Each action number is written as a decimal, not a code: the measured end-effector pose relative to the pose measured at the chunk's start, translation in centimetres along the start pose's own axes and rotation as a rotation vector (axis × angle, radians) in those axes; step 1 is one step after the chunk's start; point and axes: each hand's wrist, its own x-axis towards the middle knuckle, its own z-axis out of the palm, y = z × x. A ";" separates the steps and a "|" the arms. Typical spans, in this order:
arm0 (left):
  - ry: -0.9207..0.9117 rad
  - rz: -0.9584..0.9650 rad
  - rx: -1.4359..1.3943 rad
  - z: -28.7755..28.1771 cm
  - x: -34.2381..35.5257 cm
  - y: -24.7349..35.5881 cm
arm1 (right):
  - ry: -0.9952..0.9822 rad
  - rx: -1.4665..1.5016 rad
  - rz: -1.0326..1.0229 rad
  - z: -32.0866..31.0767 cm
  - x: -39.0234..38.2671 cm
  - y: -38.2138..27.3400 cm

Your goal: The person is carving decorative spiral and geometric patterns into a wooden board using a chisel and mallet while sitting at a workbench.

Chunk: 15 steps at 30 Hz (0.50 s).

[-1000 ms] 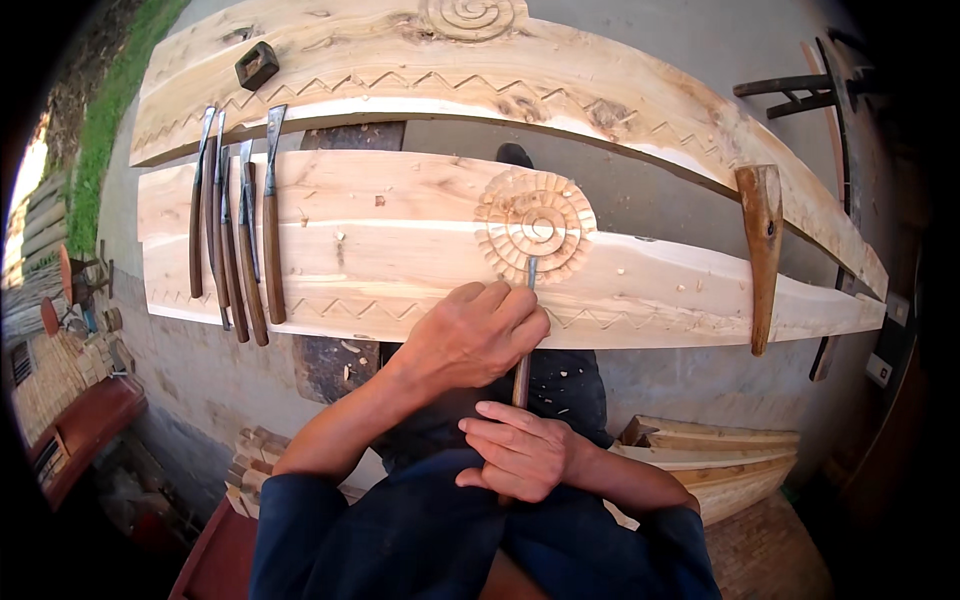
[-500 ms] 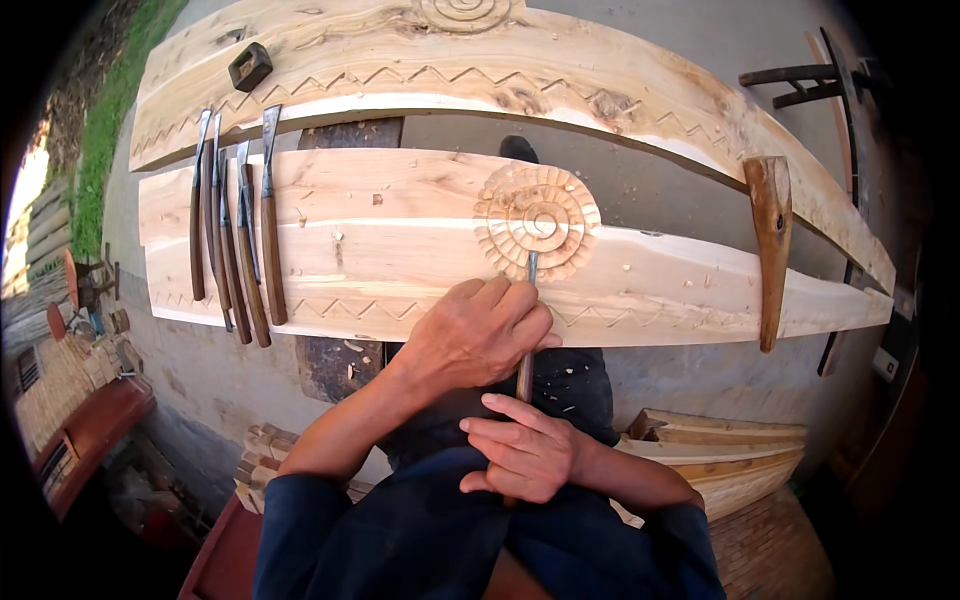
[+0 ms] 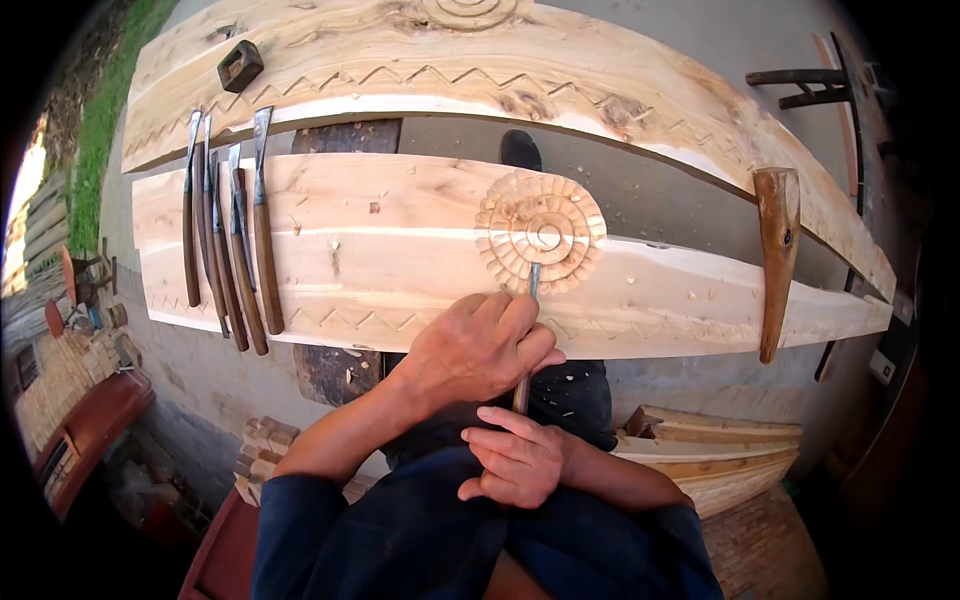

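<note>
A carving chisel point(image 3: 534, 281) points away from me, its metal tip against the round carved rosette point(image 3: 545, 209) on the pale near board point(image 3: 420, 258). My left hand point(image 3: 480, 350) is wrapped round the chisel's shaft at the board's near edge. Closer to my body, my right hand point(image 3: 515, 462) is curled loosely about the lower handle, index finger fairly straight; its palm and the handle's end are hidden. To the left, several chisels point(image 3: 262, 215) lie side by side across the board. A wooden mallet point(image 3: 776, 262) rests across the board's right part.
Beyond lies a second long board point(image 3: 430, 90) with a zigzag groove, bearing a small dark hollow block point(image 3: 240, 66). A dark wooden support point(image 3: 338, 374) shows beneath the near board. Stacked wood pieces point(image 3: 715, 450) are at lower right. Wood chips dot the near board.
The chisel tip sits slightly nearer to me on the rosette, and both hands keep their holds. The whole view has shifted a little.
</note>
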 end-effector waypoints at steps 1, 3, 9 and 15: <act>-0.053 -0.010 -0.007 -0.2 0.0 0.0 | 0.001 0.004 0.007 0.1 0.0 0.0; -0.066 -0.018 -0.013 -0.3 0.1 0.1 | 0.013 -0.011 -0.007 0.2 -0.1 0.1; -0.047 -0.036 -0.014 0.2 0.5 0.0 | 0.053 -0.023 -0.006 0.6 -0.4 0.6; -0.044 -0.079 0.011 0.3 0.7 0.0 | 0.059 -0.032 0.025 0.6 0.2 0.8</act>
